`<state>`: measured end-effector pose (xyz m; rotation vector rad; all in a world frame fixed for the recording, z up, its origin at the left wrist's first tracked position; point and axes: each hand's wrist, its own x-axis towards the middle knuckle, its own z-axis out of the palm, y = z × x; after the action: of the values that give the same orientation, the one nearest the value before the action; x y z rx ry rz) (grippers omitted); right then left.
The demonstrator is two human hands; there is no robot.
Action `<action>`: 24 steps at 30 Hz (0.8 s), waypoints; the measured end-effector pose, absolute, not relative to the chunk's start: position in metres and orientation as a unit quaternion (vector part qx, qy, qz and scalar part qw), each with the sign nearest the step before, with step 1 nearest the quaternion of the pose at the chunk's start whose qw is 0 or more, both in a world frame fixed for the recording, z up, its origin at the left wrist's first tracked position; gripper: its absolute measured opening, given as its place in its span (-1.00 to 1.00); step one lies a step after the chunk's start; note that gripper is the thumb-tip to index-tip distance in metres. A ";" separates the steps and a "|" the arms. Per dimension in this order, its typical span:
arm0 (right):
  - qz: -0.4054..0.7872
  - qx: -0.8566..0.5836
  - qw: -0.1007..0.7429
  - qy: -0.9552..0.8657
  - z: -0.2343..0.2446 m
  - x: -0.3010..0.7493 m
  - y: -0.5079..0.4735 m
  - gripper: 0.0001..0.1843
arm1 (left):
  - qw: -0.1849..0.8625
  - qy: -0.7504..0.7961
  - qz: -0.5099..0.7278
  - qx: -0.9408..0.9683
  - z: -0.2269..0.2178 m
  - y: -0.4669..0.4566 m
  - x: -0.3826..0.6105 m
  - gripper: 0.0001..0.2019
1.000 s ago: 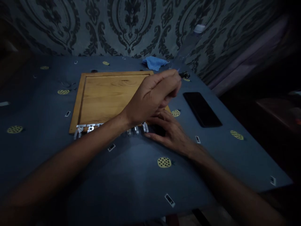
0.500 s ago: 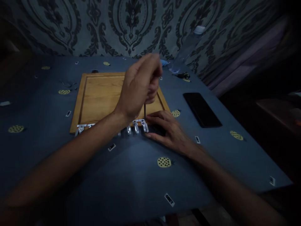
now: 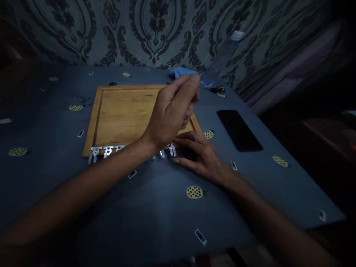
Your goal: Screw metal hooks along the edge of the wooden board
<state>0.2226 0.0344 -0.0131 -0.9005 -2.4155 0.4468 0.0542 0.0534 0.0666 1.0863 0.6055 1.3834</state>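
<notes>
My left hand (image 3: 174, 107) is closed in a fist above the near right part of a framed wooden board (image 3: 122, 118). It is wrapped round a screwdriver, whose thin dark shaft shows in the earlier view but is now hidden behind the hand. Along the board's near edge runs a row of shiny metal hooks (image 3: 108, 151), partly covered by my left forearm. My right hand (image 3: 204, 154) rests at the board's near right corner. Its fingers and thumb close about the rightmost metal hook (image 3: 172, 150), steadying it.
A black phone (image 3: 239, 130) lies to the right on the blue patterned tablecloth (image 3: 167, 218). Behind the board are a blue cloth (image 3: 182, 72), a clear plastic bottle (image 3: 222, 57) and a small dark object (image 3: 217, 90). A patterned wall covering (image 3: 155, 33) rises at the back.
My left hand has turned and shifted a little right and down, hiding the screwdriver shaft and uncovering more hooks and the blue cloth. My right hand has stayed nearly still.
</notes>
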 end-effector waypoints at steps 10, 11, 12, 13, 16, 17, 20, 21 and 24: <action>0.150 -0.327 0.258 -0.897 -0.013 0.222 0.036 -0.48 | 0.583 0.260 0.587 0.498 0.065 0.050 0.055 -0.58; 0.146 -0.323 0.261 -0.898 -0.014 0.222 0.036 -0.47 | 0.574 0.251 0.590 0.509 0.063 0.050 0.055 -0.60; 0.143 -0.321 0.264 -0.898 -0.014 0.222 0.037 -0.47 | 0.563 0.240 0.594 0.523 0.061 0.050 0.055 -0.61; 0.140 -0.319 0.266 -0.899 -0.015 0.222 0.037 -0.46 | 0.552 0.231 0.596 0.535 0.059 0.049 0.055 -0.63; 0.132 -0.319 0.264 -0.901 -0.016 0.221 0.038 -0.46 | 0.530 0.213 0.595 0.565 0.055 0.046 0.055 -0.66; 0.130 -0.317 0.266 -0.901 -0.017 0.221 0.038 -0.46 | 0.529 0.211 0.593 0.569 0.055 0.046 0.055 -0.67; 0.129 -0.312 0.276 -0.900 -0.017 0.221 0.038 -0.45 | 0.545 0.196 0.579 0.574 0.053 0.046 0.054 -0.70; 0.130 -0.310 0.280 -0.899 -0.017 0.221 0.037 -0.45 | 0.555 0.188 0.572 0.573 0.053 0.046 0.053 -0.71; 0.131 -0.305 0.305 -0.893 -0.013 0.222 0.036 -0.47 | 0.587 0.165 0.544 0.576 0.053 0.050 0.050 -0.75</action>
<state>0.2224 0.0359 -0.0134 -0.8072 -2.3641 0.3469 0.0501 0.0498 0.0532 1.3433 0.3841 1.2690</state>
